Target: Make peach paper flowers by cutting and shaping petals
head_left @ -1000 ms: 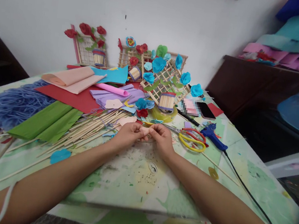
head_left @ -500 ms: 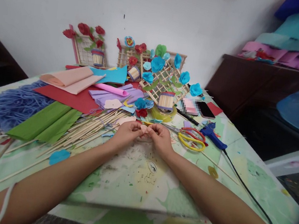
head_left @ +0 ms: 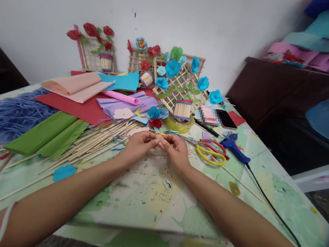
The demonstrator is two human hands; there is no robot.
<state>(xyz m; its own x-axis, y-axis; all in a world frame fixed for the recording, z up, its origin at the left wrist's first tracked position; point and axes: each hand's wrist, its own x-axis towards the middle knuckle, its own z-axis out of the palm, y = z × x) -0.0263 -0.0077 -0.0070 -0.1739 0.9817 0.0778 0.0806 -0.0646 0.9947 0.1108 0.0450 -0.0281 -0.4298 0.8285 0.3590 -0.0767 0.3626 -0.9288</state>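
Both hands meet over the middle of the table, pinching one small peach paper piece [head_left: 160,138] between thumbs and fingers. My left hand [head_left: 140,142] is closed on its left side, and my right hand [head_left: 177,150] grips the right side. Much of the paper is hidden by the fingertips. Just left of the hands lies a pale peach cut-out [head_left: 137,131]. Scissors [head_left: 211,154] with red and yellow handles rest to the right of my right hand. Beyond the fingers sit a dark red paper flower [head_left: 155,123] and a blue one [head_left: 154,112].
Thin wooden sticks [head_left: 99,142], green paper [head_left: 44,133] and blue yarn [head_left: 11,114] spread over the left side. A blue glue gun [head_left: 235,147] trails its cord down the right. Stick lattices [head_left: 183,86] with paper flowers lean at the back, near a tape roll [head_left: 179,124].
The fingers have shifted slightly on the peach paper, which both hands still hold in the same place. The view has moved a little; the other things lie as before.
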